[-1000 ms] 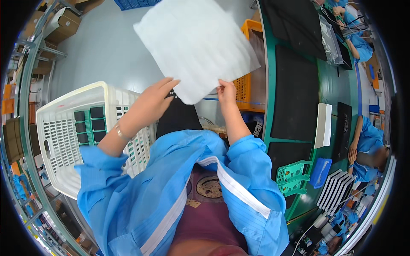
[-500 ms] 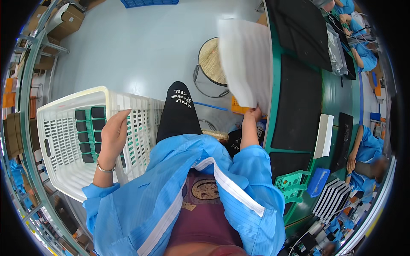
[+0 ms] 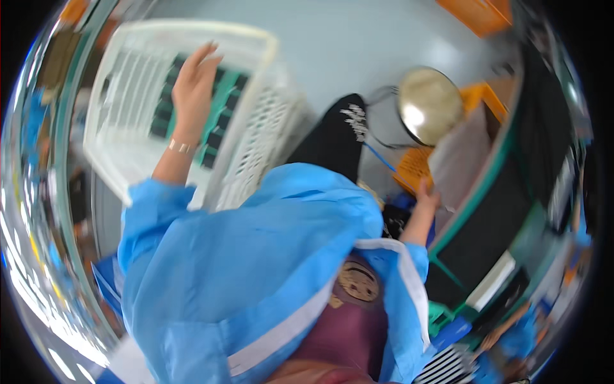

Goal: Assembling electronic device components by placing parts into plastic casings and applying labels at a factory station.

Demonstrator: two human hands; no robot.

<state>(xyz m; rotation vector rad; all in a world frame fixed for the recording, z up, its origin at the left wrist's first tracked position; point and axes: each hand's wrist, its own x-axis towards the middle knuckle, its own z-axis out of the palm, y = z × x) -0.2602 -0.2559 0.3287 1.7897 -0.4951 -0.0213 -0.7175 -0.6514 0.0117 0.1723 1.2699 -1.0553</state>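
My left hand (image 3: 194, 96) hovers above a white plastic basket (image 3: 259, 121), fingers stretched out and holding nothing. Inside the basket, black pieces (image 3: 165, 109) sit in rows on green plastic holders (image 3: 220, 102). On the other side, low beside the green-edged table, my right hand (image 3: 427, 197) grips the near edge of a whitish, thin, flexible sheet (image 3: 457, 160). That sheet hangs partly over an orange crate (image 3: 416, 163). Motion blurs the picture, so I cannot make out the sheet's exact material.
A round stool (image 3: 432, 105) stands beyond my knee. Black mats (image 3: 492, 217) cover the table (image 3: 448, 233) at right, with a white strip-like box (image 3: 491, 280) and a blue bin (image 3: 451, 334). Another orange crate (image 3: 480, 14) lies farther off. A co-worker's arm (image 3: 505, 326) shows at lower right.
My view has turned toward the basket side. The sheet, raised beside the table before, is now lowered toward the orange crate, still in my right hand. My left hand reaches farther over the basket.
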